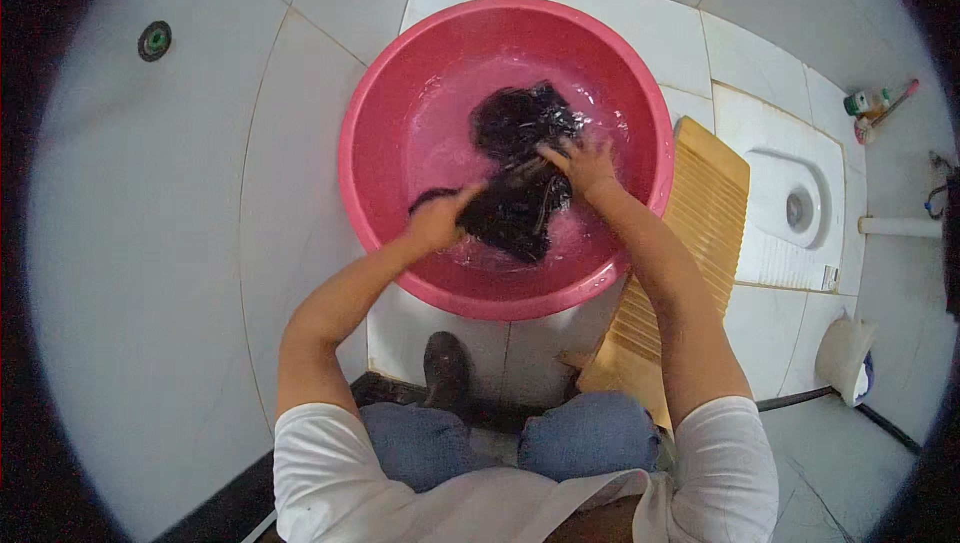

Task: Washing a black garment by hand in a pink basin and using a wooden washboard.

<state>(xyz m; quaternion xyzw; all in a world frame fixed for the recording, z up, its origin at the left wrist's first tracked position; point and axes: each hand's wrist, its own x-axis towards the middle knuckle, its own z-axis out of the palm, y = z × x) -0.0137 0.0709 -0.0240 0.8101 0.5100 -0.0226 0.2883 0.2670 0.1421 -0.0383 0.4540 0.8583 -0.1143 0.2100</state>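
Observation:
A wet black garment [515, 213] lies bunched in shallow water inside a large pink basin [400, 288]. My left hand [438, 223] is closed on the garment's left edge, where a thin dark strip curves past the fingers. On the upper right part of the cloth rests my right hand [585, 165], its fingers spread apart and touching the fabric. Some fingertips are hidden or slightly blurred against the dark cloth. What kind of garment it is, I cannot tell.
A ribbed yellow washboard [712, 193] leans right of the basin, under my right forearm. Beyond it a white squat toilet [765, 178] is set in the tiled floor. A white bin [843, 355] stands at the right wall, with bottles and a brush [893, 108] farther back.

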